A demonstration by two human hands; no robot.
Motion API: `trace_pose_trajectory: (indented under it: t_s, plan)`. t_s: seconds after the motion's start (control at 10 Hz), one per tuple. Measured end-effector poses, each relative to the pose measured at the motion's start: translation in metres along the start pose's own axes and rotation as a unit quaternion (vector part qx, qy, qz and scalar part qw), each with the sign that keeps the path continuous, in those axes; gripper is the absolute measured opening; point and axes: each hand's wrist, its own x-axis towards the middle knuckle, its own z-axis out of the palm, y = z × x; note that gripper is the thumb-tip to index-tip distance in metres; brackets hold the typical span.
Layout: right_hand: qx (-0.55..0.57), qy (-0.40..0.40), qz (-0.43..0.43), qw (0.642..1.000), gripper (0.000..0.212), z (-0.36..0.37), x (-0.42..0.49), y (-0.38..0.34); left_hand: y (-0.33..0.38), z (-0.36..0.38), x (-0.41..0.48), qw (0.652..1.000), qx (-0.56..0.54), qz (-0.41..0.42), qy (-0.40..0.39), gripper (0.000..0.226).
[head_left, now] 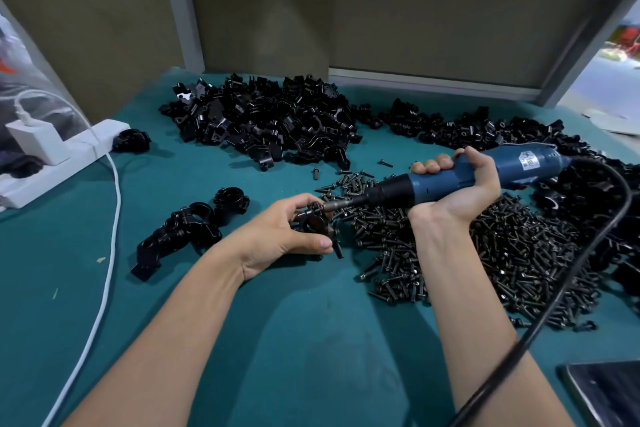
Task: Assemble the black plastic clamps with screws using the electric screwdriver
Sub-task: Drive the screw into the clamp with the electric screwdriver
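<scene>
A black clamp [313, 221] is pinched in the left grip [277, 239], low over the green tabletop [311, 322]. The blue electric screwdriver [429, 185] is clasped in the right grip [460, 184] and held almost level, with its bit set against the clamp. Screws [502, 253] are heaped under the right wrist. Loose clamp parts [263, 118] are piled behind, and assembled clamps [187, 229] are gathered at left.

Left hand [277, 236] and right hand [460, 184] bare. Forearms [166, 322] bare to frame edge. Fingernails [325, 242] short, plain.
</scene>
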Motion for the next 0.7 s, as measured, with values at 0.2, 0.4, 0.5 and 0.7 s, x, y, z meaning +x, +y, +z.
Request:
trace_pose_trajectory:
  t_s: [0.2, 0.4, 0.5, 0.7]
  plan:
    - [-0.004, 0.002, 0.002, 1.0, 0.018, -0.0016, 0.0, 0.0005, 0.0008, 0.0002, 0.0001, 0.999, 0.042, 0.015, 0.01, 0.039]
    - [0.0, 0.003, 0.004, 1.0, 0.017, -0.006, 0.0008, 0.0008, 0.0002, 0.0004, 0.0003, 0.998, 0.056, 0.02, 0.01, 0.038]
    - [-0.001, 0.002, 0.001, 1.0, 0.016, -0.0064, 0.0013, 0.0011, -0.0002, 0.0003, 0.001, 0.998, 0.064, 0.025, 0.008, 0.038]
    - [-0.003, 0.004, 0.001, 1.0, 0.018, -0.0057, 0.0012, 0.0004, -0.0007, 0.0003, 0.0011, 0.996, 0.082, 0.03, 0.009, 0.037]
